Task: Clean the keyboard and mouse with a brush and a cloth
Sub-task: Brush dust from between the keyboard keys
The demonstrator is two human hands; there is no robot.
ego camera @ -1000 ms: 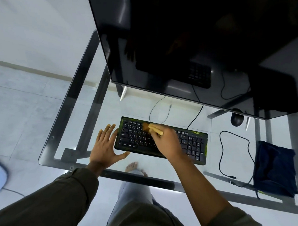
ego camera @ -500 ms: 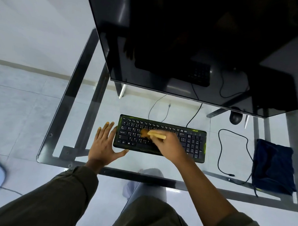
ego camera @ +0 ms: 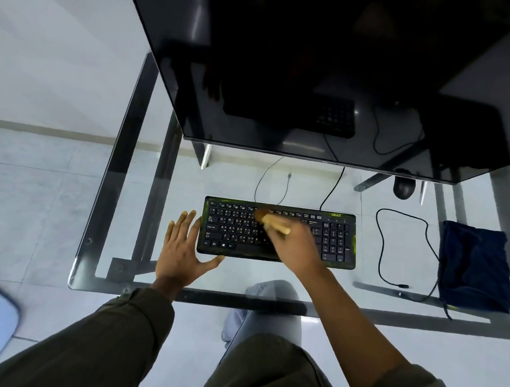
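Centrally, a black keyboard [ego camera: 277, 232] lay on the glass desk [ego camera: 106, 216]. Right hand [ego camera: 296, 247] was closed round a blurred wooden brush [ego camera: 271, 222] over the keys; left hand [ego camera: 184, 248], fingers spread, lay flat at the keyboard's left end. Monitor [ego camera: 326, 73] overhung the mouse [ego camera: 404, 188]. Loose cable [ego camera: 403, 249] ran between keyboard and dark blue cloth [ego camera: 475, 267].

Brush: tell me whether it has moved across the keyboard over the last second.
Yes. The brush, held in the right hand, went from the keyboard's top rows down toward the middle rows, then back up to the function-key row.
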